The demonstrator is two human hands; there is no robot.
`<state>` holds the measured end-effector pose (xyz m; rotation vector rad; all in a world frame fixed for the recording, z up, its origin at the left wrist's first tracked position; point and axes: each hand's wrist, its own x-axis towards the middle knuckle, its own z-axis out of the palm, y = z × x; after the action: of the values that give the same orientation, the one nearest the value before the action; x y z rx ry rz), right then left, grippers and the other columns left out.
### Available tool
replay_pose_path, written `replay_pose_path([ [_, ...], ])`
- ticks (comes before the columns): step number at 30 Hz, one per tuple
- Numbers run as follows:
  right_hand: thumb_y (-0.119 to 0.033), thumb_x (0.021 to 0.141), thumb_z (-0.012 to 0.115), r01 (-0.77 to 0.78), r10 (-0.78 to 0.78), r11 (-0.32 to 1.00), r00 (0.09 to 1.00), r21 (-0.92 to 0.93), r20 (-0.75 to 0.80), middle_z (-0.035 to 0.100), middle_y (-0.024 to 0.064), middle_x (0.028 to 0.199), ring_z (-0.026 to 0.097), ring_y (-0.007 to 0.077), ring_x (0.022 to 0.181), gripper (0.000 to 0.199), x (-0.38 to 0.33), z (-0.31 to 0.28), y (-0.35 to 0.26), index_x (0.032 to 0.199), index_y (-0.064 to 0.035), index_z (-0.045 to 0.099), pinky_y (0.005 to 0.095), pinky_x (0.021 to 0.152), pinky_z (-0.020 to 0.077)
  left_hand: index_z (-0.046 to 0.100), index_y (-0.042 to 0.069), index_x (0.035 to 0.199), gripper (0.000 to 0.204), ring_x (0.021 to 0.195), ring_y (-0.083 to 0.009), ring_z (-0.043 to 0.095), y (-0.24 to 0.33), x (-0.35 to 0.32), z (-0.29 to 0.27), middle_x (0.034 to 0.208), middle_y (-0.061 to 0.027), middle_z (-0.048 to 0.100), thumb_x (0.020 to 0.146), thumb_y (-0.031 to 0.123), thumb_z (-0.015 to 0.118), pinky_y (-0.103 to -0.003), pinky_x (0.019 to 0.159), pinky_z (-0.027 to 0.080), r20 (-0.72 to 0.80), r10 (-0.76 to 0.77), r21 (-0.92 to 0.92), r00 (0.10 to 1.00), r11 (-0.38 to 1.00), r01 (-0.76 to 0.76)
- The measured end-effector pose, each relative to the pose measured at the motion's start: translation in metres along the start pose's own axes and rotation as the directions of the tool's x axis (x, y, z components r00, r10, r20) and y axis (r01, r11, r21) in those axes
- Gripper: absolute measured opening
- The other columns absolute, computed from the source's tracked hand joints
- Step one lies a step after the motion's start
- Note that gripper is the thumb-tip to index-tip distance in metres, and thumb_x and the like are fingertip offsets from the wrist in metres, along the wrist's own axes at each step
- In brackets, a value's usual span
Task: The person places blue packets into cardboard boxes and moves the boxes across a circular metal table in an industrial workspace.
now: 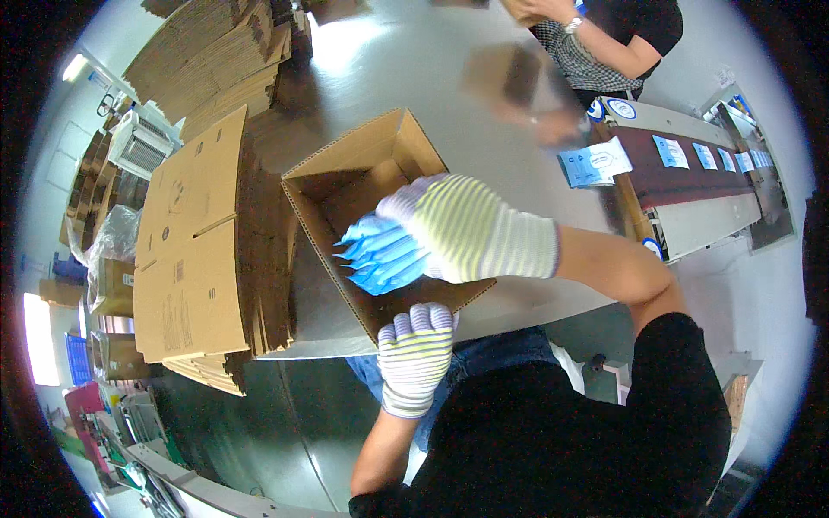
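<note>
My right hand, in a striped knit glove, is closed around a bunch of blue packets and holds them inside an open cardboard box. Several packets lie side by side in that grip, their loose ends toward the left. On the near rim of the box rests my left hand, gloved alike, its fingers curled over the cardboard. The box stands on a metal table with its top open. My right hand and the packets hide much of its floor.
Flattened cartons are stacked left of the box, with another tall stack behind. At right, a conveyor carries a row of blue packets; several lie at its table end. A co-worker stands across the table.
</note>
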<state>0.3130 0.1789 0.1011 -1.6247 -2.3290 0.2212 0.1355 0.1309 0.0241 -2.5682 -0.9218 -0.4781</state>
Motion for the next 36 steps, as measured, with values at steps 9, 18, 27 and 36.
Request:
replay_pose_path([
  [9, -0.018, 0.090, 0.048, 0.253, -0.238, 0.967, 0.854, 0.030, 0.463, 0.057, 0.0152, 0.118, 0.057, 0.0315, 0.109, 0.032, -0.014, 0.060, -0.010, 0.118, -0.0056, 0.053, 0.0425, 0.092, 0.0480, 0.052, 0.016, 0.078, 0.012, 0.065, -0.0175, 0.051, 0.010, -0.018, 0.005, 0.071, -0.0012, 0.048, 0.080, 0.028, 0.056, -0.038, 0.061, 0.042, 0.029, 0.017, -0.046, 0.999, 0.999, -0.016],
  [18, -0.028, 0.086, 0.062, 0.019, -0.018, 1.000, 0.965, 0.002, -0.260, 0.062, 0.0105, 0.110, 0.060, 0.0291, 0.104, 0.034, -0.090, -0.028, 0.059, 0.116, -0.0104, 0.059, 0.0402, 0.089, 0.0484, 0.055, 0.015, 0.080, 0.024, 0.061, -0.0175, 0.052, 0.000, -0.004, 0.001, 0.070, -0.0001, 0.051, 0.074, 0.036, 0.064, -0.035, 0.056, 0.038, 0.010, -0.062, -0.016, 0.998, 0.998, 0.062],
  [27, -0.018, 0.084, 0.064, -0.770, 0.781, 0.549, 0.612, -0.325, -0.130, 0.066, 0.0179, 0.104, 0.061, 0.0355, 0.100, 0.032, -0.219, -0.087, 0.261, 0.111, -0.0019, 0.062, 0.0403, 0.089, 0.0479, 0.059, 0.010, 0.087, 0.028, 0.066, -0.0234, 0.055, -0.006, 0.009, 0.003, 0.073, -0.0060, 0.056, 0.076, 0.033, 0.068, -0.038, 0.059, 0.040, -0.025, -0.094, -0.051, 0.995, 0.994, 0.092],
  [36, -0.015, 0.080, 0.066, -0.812, 0.934, 0.275, 0.353, -0.514, -0.057, 0.066, 0.0171, 0.105, 0.062, 0.0329, 0.102, 0.029, -0.282, -0.091, 0.362, 0.108, -0.0076, 0.065, 0.0421, 0.090, 0.0478, 0.054, 0.004, 0.104, 0.027, 0.080, -0.0298, 0.058, -0.012, 0.008, -0.002, 0.089, -0.0127, 0.059, 0.078, 0.009, 0.060, -0.041, 0.072, 0.044, -0.007, -0.105, -0.249, 0.994, 0.963, 0.100],
])
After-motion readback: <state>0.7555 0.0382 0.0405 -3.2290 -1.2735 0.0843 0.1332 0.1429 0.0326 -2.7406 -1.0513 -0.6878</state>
